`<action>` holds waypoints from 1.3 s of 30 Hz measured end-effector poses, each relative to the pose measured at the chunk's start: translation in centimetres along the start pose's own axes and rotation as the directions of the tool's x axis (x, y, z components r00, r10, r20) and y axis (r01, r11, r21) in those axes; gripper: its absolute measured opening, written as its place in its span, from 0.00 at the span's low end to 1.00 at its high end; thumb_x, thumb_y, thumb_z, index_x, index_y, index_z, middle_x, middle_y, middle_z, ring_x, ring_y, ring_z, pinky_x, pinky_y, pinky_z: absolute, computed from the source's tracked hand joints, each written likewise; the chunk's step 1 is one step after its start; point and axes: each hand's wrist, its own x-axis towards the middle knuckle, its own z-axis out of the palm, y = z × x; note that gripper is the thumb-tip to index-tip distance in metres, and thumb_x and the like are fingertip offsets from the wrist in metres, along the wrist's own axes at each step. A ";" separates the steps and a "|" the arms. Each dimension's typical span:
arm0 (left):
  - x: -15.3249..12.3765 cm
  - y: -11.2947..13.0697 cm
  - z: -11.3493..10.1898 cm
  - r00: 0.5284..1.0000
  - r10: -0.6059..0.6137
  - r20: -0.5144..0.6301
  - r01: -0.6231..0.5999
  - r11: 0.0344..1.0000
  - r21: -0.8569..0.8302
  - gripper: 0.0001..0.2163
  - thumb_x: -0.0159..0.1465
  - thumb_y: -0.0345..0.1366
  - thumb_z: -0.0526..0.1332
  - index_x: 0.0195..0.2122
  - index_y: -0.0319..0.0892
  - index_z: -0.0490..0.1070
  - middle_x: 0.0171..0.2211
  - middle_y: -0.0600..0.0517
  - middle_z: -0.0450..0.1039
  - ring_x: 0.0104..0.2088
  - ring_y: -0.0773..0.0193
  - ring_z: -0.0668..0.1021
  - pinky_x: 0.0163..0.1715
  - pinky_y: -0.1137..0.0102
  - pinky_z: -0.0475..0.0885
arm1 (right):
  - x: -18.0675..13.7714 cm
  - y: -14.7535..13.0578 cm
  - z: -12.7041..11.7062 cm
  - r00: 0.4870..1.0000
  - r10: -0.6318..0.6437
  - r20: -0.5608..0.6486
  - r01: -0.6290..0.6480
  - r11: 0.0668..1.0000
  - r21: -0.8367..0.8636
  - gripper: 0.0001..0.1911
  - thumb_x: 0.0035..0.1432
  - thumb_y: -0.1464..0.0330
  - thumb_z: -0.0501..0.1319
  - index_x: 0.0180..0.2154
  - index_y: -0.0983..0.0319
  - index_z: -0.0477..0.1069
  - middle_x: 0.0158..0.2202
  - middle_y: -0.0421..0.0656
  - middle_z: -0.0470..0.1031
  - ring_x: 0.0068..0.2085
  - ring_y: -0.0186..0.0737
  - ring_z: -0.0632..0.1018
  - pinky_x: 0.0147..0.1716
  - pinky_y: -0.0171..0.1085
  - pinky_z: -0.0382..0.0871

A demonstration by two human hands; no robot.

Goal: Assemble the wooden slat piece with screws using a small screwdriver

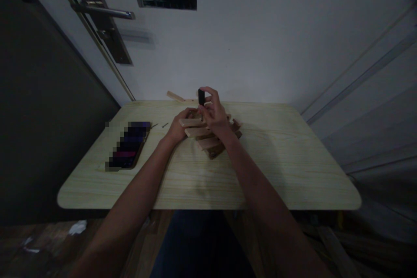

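A small slatted wooden piece (198, 132), with several pale slats over a darker base, rests at a slant on the table. My left hand (180, 126) grips its far left side, and some of the fingers are hidden behind the slats. Upright above the slats stands a screwdriver with a black handle (201, 97). My right hand (215, 115) pinches it, with fingers at the top of the handle and lower down near the shaft. The tip meets the wood around the far slats; exactly where is too small to tell.
Left of the hands lie a loose screw (165, 125) and a phone (130, 145). Near the table's far edge is a loose wooden strip (176, 96). The pale wood-grain table (293, 173) stands against a white door with a metal handle (110, 11).
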 end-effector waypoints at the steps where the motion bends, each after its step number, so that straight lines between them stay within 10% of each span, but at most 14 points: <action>1: 0.0 0.0 0.0 1.000 0.000 0.001 0.000 1.000 -0.004 0.17 0.66 0.43 0.53 0.50 0.40 0.71 0.45 0.45 0.78 0.44 0.56 0.78 0.45 0.62 0.71 | 0.0 -0.1 0.0 1.000 0.002 0.006 -0.002 1.000 -0.004 0.23 0.64 0.64 0.55 0.60 0.49 0.59 0.53 0.45 0.71 0.44 0.42 0.78 0.41 0.43 0.79; 39: -0.1 0.3 0.0 1.000 -0.007 0.002 0.007 1.000 -0.030 0.17 0.65 0.43 0.54 0.49 0.41 0.71 0.47 0.45 0.78 0.45 0.56 0.78 0.47 0.62 0.71 | 0.1 -0.5 -0.2 0.999 -0.036 0.036 0.035 0.999 0.021 0.24 0.66 0.60 0.52 0.62 0.53 0.58 0.52 0.46 0.72 0.42 0.41 0.77 0.42 0.42 0.79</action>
